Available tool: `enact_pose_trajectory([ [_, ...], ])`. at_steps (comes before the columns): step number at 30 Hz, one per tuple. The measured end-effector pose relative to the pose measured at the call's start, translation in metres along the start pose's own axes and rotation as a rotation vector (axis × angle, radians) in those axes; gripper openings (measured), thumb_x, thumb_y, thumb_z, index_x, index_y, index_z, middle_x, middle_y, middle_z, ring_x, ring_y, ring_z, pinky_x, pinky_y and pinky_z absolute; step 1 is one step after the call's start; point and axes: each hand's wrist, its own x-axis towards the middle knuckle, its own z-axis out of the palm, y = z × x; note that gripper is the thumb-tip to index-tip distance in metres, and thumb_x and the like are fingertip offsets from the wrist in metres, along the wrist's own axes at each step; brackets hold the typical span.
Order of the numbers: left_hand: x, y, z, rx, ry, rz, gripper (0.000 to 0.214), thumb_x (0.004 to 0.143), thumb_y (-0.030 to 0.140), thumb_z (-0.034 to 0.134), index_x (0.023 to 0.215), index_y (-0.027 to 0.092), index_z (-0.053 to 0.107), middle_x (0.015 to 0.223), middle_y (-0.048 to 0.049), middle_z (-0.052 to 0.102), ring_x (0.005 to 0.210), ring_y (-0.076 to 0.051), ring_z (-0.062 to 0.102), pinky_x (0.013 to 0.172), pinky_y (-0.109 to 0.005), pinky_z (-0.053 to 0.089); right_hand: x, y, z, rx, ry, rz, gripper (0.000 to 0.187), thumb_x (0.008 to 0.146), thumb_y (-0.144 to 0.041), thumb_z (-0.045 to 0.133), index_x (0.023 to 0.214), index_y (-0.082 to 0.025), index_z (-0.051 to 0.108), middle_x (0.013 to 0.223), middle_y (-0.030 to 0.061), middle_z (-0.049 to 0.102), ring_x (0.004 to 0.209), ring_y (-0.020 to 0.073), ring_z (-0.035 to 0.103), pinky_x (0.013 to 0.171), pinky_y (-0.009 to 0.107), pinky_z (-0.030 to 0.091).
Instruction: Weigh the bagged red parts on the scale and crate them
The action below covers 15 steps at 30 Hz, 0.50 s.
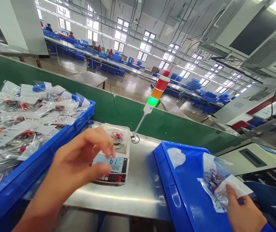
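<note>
My left hand (80,164) hangs in front of the digital scale (125,167), fingers curved and apart, holding nothing. It covers part of the scale's display and keys. On the scale's pan rests a clear plastic bag (117,136) with red and dark contents. At the right, my right hand (244,209) grips a clear plastic bag (235,187) by its white paper part, with reddish wire-like contents inside. That bag is over the right blue bin (183,199), where another bag (214,196) lies beneath it, partly hidden.
A large blue bin (89,111) on the left is heaped with filled bags (29,129). A signal light tower (156,91), lit green, stands behind the scale on the metal table (140,193). A green partition (128,108) runs behind. People sit at far benches.
</note>
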Motion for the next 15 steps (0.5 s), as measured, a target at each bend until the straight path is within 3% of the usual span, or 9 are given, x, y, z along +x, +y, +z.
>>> enact_pose_trajectory([
  [2, 0.027, -0.022, 0.014, -0.079, -0.035, -0.001, 0.034, 0.098, 0.056, 0.057, 0.085, 0.025, 0.061, 0.084, -0.0055, 0.065, 0.084, -0.024, 0.064, 0.079, -0.041, 0.059, -0.008, -0.019, -0.014, 0.162, 0.064, 0.069, 0.038, 0.077, -0.068, 0.056, 0.065, -0.032, 0.056, 0.061, 0.0129, 0.063, 0.072, 0.0386, 0.065, 0.069, 0.053, 0.052],
  [5, 0.051, -0.068, 0.043, 0.145, -0.167, 0.053, 0.025, 0.1, 0.042, 0.053, 0.088, 0.022, 0.065, 0.097, -0.0061, 0.069, 0.099, -0.026, 0.061, 0.092, -0.041, 0.054, -0.024, -0.05, -0.028, 0.567, 0.117, 0.139, 0.039, 0.07, -0.065, 0.072, 0.079, -0.028, 0.067, 0.08, 0.0107, 0.072, 0.075, 0.0335, 0.066, 0.069, 0.05, 0.056],
  [7, 0.056, -0.099, 0.061, 0.252, -0.238, 0.066, 0.021, 0.1, 0.03, 0.049, 0.095, 0.02, 0.067, 0.106, -0.0086, 0.07, 0.108, -0.028, 0.059, 0.099, -0.044, 0.051, -0.035, -0.069, -0.031, 0.72, 0.105, 0.151, 0.044, 0.065, -0.065, 0.08, 0.083, -0.026, 0.07, 0.083, 0.0095, 0.073, 0.071, 0.0291, 0.065, 0.063, 0.046, 0.056],
  [10, 0.06, -0.132, 0.082, 0.306, -0.28, 0.048, 0.016, 0.093, 0.021, 0.055, 0.098, 0.019, 0.07, 0.112, -0.0106, 0.071, 0.114, -0.029, 0.058, 0.104, -0.047, 0.05, -0.048, -0.092, -0.028, 0.873, -0.021, 0.175, 0.053, 0.055, -0.066, 0.089, 0.079, -0.023, 0.069, 0.073, 0.0058, 0.072, 0.062, 0.023, 0.063, 0.052, 0.037, 0.054],
  [13, 0.068, -0.147, 0.096, 0.283, -0.25, -0.001, 0.011, 0.084, 0.016, 0.059, 0.079, 0.02, 0.068, 0.094, -0.0097, 0.072, 0.102, -0.028, 0.063, 0.097, -0.043, 0.053, -0.057, -0.116, -0.016, 1.026, -0.222, 0.232, 0.06, 0.044, -0.067, 0.094, 0.065, -0.021, 0.062, 0.056, 0.0001, 0.063, 0.05, 0.0173, 0.057, 0.044, 0.031, 0.049],
  [15, 0.073, -0.15, 0.098, 0.261, -0.187, -0.045, 0.015, 0.084, 0.017, 0.058, 0.072, 0.021, 0.067, 0.085, -0.0082, 0.071, 0.092, -0.026, 0.065, 0.09, -0.041, 0.055, -0.062, -0.138, -0.006, 1.057, -0.338, 0.193, 0.061, 0.046, -0.069, 0.093, 0.065, -0.02, 0.063, 0.055, 0.0004, 0.064, 0.048, 0.0166, 0.057, 0.044, 0.03, 0.049],
])
